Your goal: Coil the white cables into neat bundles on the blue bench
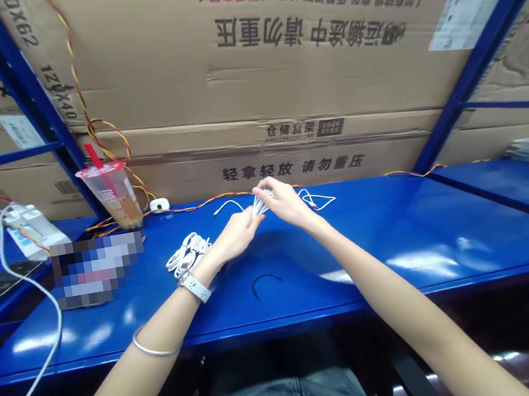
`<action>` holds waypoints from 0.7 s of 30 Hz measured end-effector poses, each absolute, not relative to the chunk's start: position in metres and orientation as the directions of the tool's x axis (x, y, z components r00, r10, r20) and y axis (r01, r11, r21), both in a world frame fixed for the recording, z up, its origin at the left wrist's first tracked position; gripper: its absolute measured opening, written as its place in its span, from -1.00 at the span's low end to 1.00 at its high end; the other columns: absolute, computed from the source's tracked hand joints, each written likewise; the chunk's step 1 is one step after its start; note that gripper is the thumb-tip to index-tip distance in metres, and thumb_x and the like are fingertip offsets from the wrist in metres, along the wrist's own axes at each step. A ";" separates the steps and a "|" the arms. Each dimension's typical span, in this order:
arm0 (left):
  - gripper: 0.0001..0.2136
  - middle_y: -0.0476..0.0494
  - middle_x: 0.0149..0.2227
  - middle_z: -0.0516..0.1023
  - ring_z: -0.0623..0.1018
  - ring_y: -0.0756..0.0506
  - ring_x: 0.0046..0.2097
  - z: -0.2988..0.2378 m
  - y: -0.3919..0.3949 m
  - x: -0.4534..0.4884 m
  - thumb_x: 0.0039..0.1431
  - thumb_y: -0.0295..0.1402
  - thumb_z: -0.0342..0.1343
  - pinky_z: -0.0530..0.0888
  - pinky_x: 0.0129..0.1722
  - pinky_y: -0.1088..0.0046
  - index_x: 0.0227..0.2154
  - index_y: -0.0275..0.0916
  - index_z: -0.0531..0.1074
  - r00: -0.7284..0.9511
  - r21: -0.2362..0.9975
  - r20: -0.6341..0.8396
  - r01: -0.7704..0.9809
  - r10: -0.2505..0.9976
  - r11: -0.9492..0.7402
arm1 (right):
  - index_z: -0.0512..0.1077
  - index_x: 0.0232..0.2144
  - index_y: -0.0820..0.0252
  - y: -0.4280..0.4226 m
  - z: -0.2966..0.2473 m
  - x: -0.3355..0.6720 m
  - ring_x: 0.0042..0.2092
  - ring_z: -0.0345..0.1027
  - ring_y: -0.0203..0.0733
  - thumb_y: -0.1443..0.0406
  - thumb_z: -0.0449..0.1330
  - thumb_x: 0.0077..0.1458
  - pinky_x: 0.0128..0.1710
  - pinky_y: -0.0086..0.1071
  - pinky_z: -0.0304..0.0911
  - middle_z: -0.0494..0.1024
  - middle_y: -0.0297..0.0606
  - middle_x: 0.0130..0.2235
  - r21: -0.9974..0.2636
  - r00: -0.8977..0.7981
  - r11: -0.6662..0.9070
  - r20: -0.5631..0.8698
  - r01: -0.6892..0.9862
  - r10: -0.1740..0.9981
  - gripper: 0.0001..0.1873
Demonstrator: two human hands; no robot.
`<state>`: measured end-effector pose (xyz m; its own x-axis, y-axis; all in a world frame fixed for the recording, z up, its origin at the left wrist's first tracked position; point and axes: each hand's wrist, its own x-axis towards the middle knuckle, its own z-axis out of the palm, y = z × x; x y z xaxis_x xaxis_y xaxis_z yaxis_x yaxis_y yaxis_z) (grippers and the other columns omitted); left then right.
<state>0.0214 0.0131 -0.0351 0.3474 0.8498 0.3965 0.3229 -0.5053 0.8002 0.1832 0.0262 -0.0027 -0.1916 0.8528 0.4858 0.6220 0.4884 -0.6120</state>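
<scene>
A folded white cable (259, 206) is gripped by my left hand (239, 234) and my right hand (286, 201) together, just above the blue tabletop near its back. Both sets of fingers are closed around the bundle and hide part of it. One loose end sticks out to the left, and a loop trails on the right. Beside my left wrist lie coiled white cables (188, 252) bound with dark ties. A thin black tie (265, 280), bent in a curve, lies by itself nearer the front edge.
A plastic drink cup (115, 196) with a red straw stands at the back left, near a small white case (159, 205). Further left are a white power strip (32, 230) and a blurred-out object (99, 273). Cardboard boxes (166, 93) rise behind the blue table (401, 229).
</scene>
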 end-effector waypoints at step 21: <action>-0.80 0.14 -0.59 0.18 0.10 0.18 -0.68 -0.026 0.019 0.011 0.24 -0.34 0.03 0.01 -0.73 0.68 -0.47 -0.23 0.16 0.102 0.993 0.105 -0.062 0.989 -0.100 | 0.54 -0.44 0.30 -0.002 -0.011 0.162 -0.46 0.34 -0.32 0.31 0.23 -0.07 -0.46 -0.49 0.16 0.52 -0.31 -0.50 -0.462 -0.787 0.640 -0.416 0.614 0.455 -0.86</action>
<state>0.0111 0.0194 -0.0256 0.1022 0.9892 0.1054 -0.0615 -0.0995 0.9931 0.1615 -0.0018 -0.0109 -0.7872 0.4554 -0.4158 0.6141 0.6401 -0.4617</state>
